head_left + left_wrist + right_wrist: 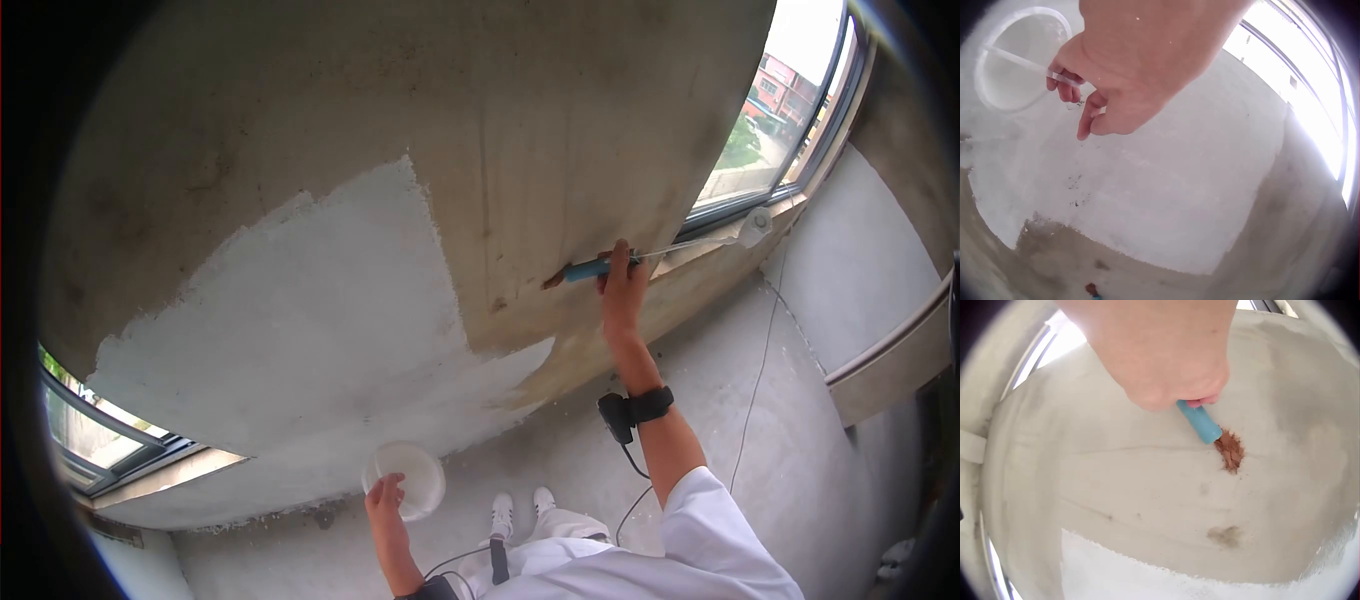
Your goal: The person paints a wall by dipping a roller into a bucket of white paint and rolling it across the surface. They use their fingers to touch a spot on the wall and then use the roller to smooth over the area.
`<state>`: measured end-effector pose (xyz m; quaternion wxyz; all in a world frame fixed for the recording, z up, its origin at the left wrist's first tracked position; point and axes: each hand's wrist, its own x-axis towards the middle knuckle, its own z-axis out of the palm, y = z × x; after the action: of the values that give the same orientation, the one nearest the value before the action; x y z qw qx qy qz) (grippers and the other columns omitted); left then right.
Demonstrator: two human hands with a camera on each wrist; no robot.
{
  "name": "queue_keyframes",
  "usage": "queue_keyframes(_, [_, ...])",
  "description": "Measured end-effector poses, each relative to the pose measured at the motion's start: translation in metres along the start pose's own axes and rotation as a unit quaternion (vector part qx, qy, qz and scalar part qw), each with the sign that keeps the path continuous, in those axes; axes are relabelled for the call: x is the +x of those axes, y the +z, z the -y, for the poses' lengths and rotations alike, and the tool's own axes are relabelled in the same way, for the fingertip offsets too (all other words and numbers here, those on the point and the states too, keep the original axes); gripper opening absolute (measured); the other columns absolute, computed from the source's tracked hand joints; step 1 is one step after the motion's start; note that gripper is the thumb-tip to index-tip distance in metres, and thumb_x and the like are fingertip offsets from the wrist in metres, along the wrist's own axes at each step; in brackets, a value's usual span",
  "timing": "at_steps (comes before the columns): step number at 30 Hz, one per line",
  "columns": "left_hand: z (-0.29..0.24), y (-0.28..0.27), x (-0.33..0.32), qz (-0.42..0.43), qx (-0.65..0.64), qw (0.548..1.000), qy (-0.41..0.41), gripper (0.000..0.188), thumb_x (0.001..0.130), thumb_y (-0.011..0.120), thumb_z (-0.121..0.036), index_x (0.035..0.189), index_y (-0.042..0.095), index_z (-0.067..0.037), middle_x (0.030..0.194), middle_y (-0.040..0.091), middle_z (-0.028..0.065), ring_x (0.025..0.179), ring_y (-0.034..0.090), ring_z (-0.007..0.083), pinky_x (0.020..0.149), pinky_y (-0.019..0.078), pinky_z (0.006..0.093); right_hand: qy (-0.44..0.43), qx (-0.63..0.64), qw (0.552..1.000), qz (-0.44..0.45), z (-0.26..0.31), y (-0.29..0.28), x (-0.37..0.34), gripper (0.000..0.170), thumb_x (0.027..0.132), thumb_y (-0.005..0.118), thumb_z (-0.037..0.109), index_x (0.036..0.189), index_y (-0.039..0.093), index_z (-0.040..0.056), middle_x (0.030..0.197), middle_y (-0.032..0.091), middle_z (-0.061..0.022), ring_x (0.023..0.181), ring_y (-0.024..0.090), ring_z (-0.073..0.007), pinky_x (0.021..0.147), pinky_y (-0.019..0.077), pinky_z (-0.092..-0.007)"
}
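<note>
The wall (pixel 320 300) is brown, partly coated white. A white bucket (pixel 425 485) hangs by its handle from the left hand (pixel 383 500), fingers curled. The right hand (pixel 623 290) wraps its fingers firmly round a blue-handled roller (pixel 586 270), its head near the window (pixel 770 120).

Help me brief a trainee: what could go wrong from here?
The white bucket hangs by its handle from the left hand; if it tilts or slips, anything inside could spill.

The roller head is close to the window frame; a careless swing might knock or smear it.

The blue grip in the right hand ends at or near a brown wall patch; contact might loosen material there.
</note>
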<state>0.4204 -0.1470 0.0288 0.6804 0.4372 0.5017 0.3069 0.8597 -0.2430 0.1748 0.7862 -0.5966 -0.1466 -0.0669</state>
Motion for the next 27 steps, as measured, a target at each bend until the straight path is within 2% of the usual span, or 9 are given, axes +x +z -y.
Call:
queue_keyframes(4, [0.001, 0.007, 0.000, -0.001, -0.010, 1.000, -0.002, 0.026, 0.088, 0.064, -0.023, 0.093, 0.070, 0.001, 0.074, 0.051, -0.0020, 0.071, 0.043, 0.0094, 0.067, 0.0347, 0.0243, -0.032, -0.028, 0.999, -0.012, 0.004, -0.008, 0.015, 0.034, 0.103, 0.052, 0.034, 0.089, 0.053, 0.0025, 0.070, 0.056, -0.0027, 0.049, 0.046, -0.0067, 0.043, 0.0346, -0.0228])
queue_keyframes(7, [0.007, 0.011, 0.002, 0.013, -0.013, 1.000, -0.012, 0.025, 0.088, 0.063, -0.023, 0.093, 0.070, 0.001, 0.072, 0.051, -0.0016, 0.070, 0.044, 0.0095, 0.066, 0.0355, 0.0240, -0.038, -0.013, 0.999, -0.017, -0.031, -0.002, 0.010, 0.035, 0.103, 0.053, 0.035, 0.089, 0.054, 0.0024, 0.067, 0.055, -0.0020, 0.049, 0.046, -0.0067, 0.043, 0.0346, -0.0230])
queue_keyframes(13, [0.004, 0.016, -0.003, 0.017, 0.008, 1.000, -0.019, 0.023, 0.088, 0.063, -0.021, 0.090, 0.071, 0.001, 0.070, 0.051, -0.0017, 0.069, 0.046, 0.0094, 0.066, 0.0364, 0.0237, 0.036, -0.038, 0.999, 0.007, -0.005, -0.007, 0.021, 0.036, 0.102, 0.053, 0.037, 0.088, 0.054, 0.0032, 0.066, 0.053, -0.0006, 0.048, 0.045, -0.0066, 0.041, 0.0340, -0.0239])
queue_keyframes(16, [0.010, 0.022, -0.002, 0.020, -0.003, 1.000, -0.015, 0.023, 0.088, 0.064, -0.021, 0.091, 0.071, 0.000, 0.070, 0.051, -0.0017, 0.069, 0.046, 0.0092, 0.066, 0.0367, 0.0240, -0.029, -0.081, 0.996, -0.034, -0.030, 0.004, 0.020, 0.037, 0.102, 0.053, 0.037, 0.089, 0.056, 0.0030, 0.066, 0.054, -0.0010, 0.049, 0.045, -0.0067, 0.043, 0.0353, -0.0242])
queue_keyframes(19, [0.007, 0.022, 0.003, 0.023, 0.000, 1.000, -0.008, 0.023, 0.087, 0.064, -0.021, 0.092, 0.072, 0.000, 0.073, 0.054, -0.0012, 0.070, 0.046, 0.0095, 0.067, 0.0376, 0.0246, -0.001, -0.058, 0.998, -0.023, -0.014, -0.004, 0.025, 0.035, 0.102, 0.053, 0.036, 0.090, 0.055, 0.0029, 0.067, 0.055, -0.0012, 0.050, 0.047, -0.0070, 0.045, 0.0368, -0.0242])
queue_keyframes(22, [-0.002, 0.025, 0.002, 0.020, 0.016, 1.000, -0.013, 0.022, 0.091, 0.062, -0.021, 0.092, 0.069, 0.000, 0.073, 0.049, -0.0017, 0.070, 0.046, 0.0094, 0.069, 0.0389, 0.0227, -0.003, -0.187, 0.982, 0.000, -0.030, 0.000, 0.016, 0.037, 0.102, 0.051, 0.032, 0.101, 0.055, -0.0049, 0.083, 0.069, -0.0127, 0.075, 0.064, -0.0208, 0.071, 0.0492, -0.0362])
queue_keyframes(23, [-0.003, 0.027, 0.002, 0.020, 0.022, 0.999, -0.015, 0.022, 0.093, 0.061, -0.020, 0.091, 0.068, 0.000, 0.072, 0.046, -0.0021, 0.069, 0.046, 0.0092, 0.069, 0.0394, 0.0216, -0.011, -0.198, 0.980, 0.009, -0.033, -0.003, 0.013, 0.037, 0.102, 0.051, 0.032, 0.100, 0.055, -0.0046, 0.083, 0.069, -0.0124, 0.074, 0.063, -0.0205, 0.071, 0.0490, -0.0358])
queue_keyframes(25, [-0.001, 0.025, 0.009, 0.022, 0.022, 0.999, -0.018, 0.023, 0.090, 0.063, -0.022, 0.092, 0.070, 0.000, 0.078, 0.055, -0.0011, 0.073, 0.047, 0.0101, 0.071, 0.0389, 0.0243, -0.027, -0.219, 0.975, 0.025, -0.036, 0.000, 0.007, 0.037, 0.102, 0.052, 0.033, 0.099, 0.055, -0.0040, 0.083, 0.069, -0.0118, 0.073, 0.063, -0.0200, 0.069, 0.0487, -0.0350])
queue_keyframes(27, [0.000, 0.023, 0.010, 0.023, 0.024, 0.999, -0.016, 0.024, 0.088, 0.064, -0.023, 0.092, 0.072, 0.000, 0.081, 0.059, -0.0005, 0.075, 0.046, 0.0106, 0.072, 0.0386, 0.0258, 0.016, -0.167, 0.986, 0.000, -0.026, -0.005, 0.016, 0.037, 0.102, 0.052, 0.033, 0.097, 0.055, -0.0036, 0.083, 0.069, -0.0115, 0.071, 0.062, -0.0189, 0.067, 0.0484, -0.0344])
